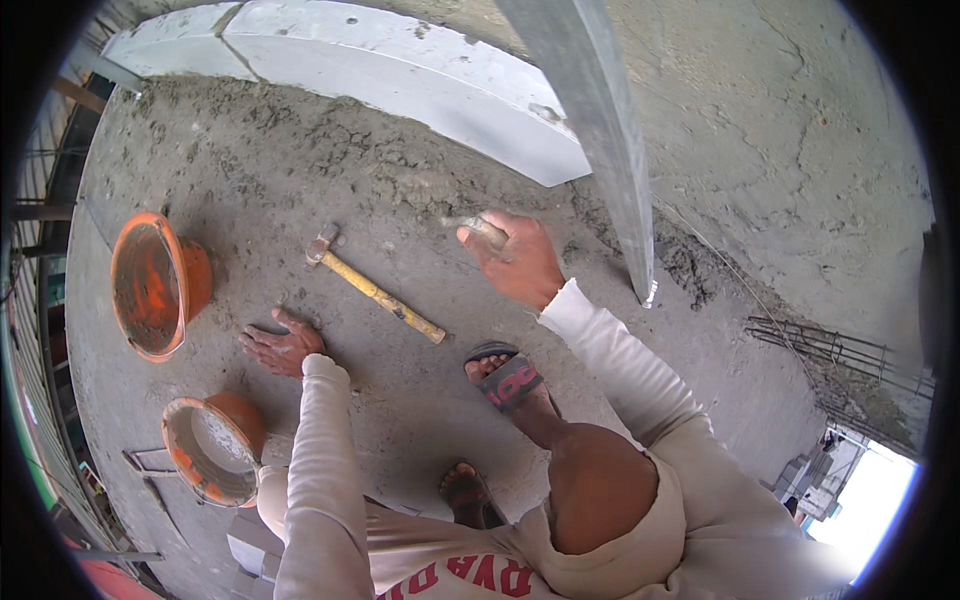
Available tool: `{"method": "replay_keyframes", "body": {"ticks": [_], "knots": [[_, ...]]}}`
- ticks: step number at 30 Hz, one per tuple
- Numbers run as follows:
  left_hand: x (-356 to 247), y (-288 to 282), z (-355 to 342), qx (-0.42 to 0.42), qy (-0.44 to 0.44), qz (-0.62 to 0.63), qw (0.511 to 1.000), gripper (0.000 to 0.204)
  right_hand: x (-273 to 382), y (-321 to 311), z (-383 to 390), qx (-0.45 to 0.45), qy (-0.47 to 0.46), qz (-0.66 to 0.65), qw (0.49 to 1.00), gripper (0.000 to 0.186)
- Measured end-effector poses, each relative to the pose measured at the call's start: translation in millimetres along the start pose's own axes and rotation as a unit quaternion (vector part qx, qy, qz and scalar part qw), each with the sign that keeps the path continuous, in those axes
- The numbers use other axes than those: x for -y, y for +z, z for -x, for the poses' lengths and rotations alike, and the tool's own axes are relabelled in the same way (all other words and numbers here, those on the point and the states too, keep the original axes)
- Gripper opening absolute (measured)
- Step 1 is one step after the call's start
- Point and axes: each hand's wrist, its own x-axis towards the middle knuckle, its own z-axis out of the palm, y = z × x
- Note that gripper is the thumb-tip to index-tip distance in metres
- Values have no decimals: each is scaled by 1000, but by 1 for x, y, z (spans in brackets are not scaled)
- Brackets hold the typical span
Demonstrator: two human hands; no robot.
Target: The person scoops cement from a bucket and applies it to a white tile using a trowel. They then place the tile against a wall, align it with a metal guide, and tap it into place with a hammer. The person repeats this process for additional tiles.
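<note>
My right hand (515, 258) is closed around a short, pale grey, mortar-smeared piece (478, 230), shaped like a tool handle; its far end is hard to make out. It is beside rough grey mortar (415, 190) spread along the foot of the white blocks. My left hand (283, 343), fingers spread and holding nothing, is at the grey floor near the orange buckets. Between my hands lies a hammer (375, 290) with a yellow handle, its metal head pointing away from me. A row of white blocks (400, 90) runs across the far side.
One orange bucket (195, 280) with a wire handle stands at left; a second bucket (250, 425), holding grey mix, is nearer. A metal bar (610, 140) slants down at right beside the block end. Steel rods (850, 355) jut out at far right. My sandalled foot (508, 378) is below the hammer.
</note>
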Motion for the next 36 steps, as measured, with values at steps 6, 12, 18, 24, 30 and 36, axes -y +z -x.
{"method": "replay_keyframes", "body": {"ticks": [6, 12, 18, 24, 30, 36], "knots": [[20, 28, -10, -25, 48, -23, 998, 84, -75, -91, 164, -24, 49, -45, 998, 28], [60, 69, -58, 16, 63, -86, 994, 86, -168, -187, 288, -85, 197, 38, 976, 25], [54, 83, -110, 123, 71, -283, 949, 90, -303, -294, 312, -196, 98, 370, 903, 29], [13, 60, -161, 344, 482, -477, 649, 59, -429, -340, 263, -214, 52, 561, 798, 33], [32, -3, -213, 545, 146, 104, 819, 39, -438, -329, 293, -344, 181, 442, 808, 25], [61, -17, -187, 560, 369, -142, 728, 27, -382, -302, 273, -277, 379, -275, 839, 40]]}}
